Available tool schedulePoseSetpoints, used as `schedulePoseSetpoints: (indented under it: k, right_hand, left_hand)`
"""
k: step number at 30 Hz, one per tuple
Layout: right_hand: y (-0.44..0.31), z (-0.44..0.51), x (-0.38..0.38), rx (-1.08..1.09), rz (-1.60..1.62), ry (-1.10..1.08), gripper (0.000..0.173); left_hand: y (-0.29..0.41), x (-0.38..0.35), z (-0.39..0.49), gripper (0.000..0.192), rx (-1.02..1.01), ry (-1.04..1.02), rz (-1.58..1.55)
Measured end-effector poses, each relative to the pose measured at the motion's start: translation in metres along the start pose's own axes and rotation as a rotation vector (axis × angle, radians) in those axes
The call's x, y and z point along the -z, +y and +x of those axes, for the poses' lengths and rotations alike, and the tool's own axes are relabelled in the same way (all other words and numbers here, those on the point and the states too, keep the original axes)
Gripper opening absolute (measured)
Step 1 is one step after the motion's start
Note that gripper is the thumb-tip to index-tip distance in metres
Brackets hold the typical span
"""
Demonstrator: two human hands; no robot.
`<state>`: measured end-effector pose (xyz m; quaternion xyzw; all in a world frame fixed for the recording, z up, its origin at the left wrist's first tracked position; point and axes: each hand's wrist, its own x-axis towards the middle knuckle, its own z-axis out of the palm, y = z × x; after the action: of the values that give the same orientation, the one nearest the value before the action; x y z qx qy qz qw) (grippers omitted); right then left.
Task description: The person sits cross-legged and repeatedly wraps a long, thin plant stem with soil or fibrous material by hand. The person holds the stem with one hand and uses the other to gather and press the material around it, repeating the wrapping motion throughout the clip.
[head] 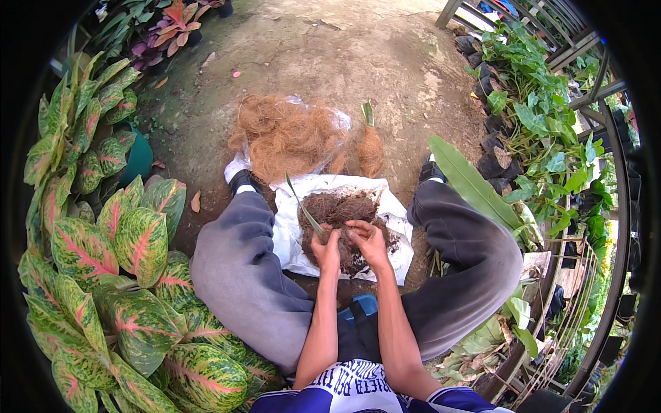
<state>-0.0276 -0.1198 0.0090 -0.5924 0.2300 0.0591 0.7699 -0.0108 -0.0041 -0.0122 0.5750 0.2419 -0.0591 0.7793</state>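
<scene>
My left hand is closed around the lower end of a long, narrow green leaf cutting, which leans up and to the left. Close by on the right, my right hand has its fingers bent over the dark potting mix; whether it pinches something is too small to tell. Both hands are above a heap of dark brown, fibrous potting mix. That heap lies on a white plastic sack spread between my legs. The leaf's base is hidden by my fingers.
Beyond the sack lies loose coconut fibre on clear plastic. A fibre-wrapped plant is to its right. Pink-veined aglaonema plants crowd my left; potted green plants and a metal frame line the right.
</scene>
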Motion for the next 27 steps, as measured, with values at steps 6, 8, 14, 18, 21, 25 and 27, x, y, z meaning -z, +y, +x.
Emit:
schedulePoseSetpoints:
  k: [6, 8, 14, 18, 21, 25, 27]
  right_hand:
    - [-0.010, -0.004, -0.004, -0.021, -0.039, 0.005, 0.032]
    - [-0.009, -0.005, -0.009, -0.014, -0.082, 0.005, 0.041]
    - [0.017, 0.000, -0.025, 0.023, -0.132, 0.089, 0.065]
    - [0.027, 0.000, -0.024, -0.229, 0.153, 0.109, 0.065]
    - [0.029, -0.006, -0.032, -0.303, 0.381, 0.193, 0.067]
    - [0.026, -0.012, -0.039, -0.315, 0.522, 0.072, 0.067]
    - [0.026, -0.014, -0.042, -0.285, 0.532, 0.063, 0.067]
  left_hand:
    - [0.002, 0.003, 0.004, 0.052, -0.019, 0.093, 0.099]
    - [0.008, 0.001, -0.001, 0.049, -0.036, 0.027, 0.202]
    - [0.021, -0.017, -0.014, 0.041, -0.239, -0.114, 0.489]
    - [0.026, -0.019, -0.024, 0.043, -0.414, -0.037, 0.877]
    - [0.030, -0.020, -0.026, 0.042, -0.628, 0.034, 1.031]
    - [0.032, -0.018, -0.024, 0.039, -0.778, 0.038, 1.027]
    - [0.030, -0.016, -0.023, 0.039, -0.757, 0.015, 0.984]
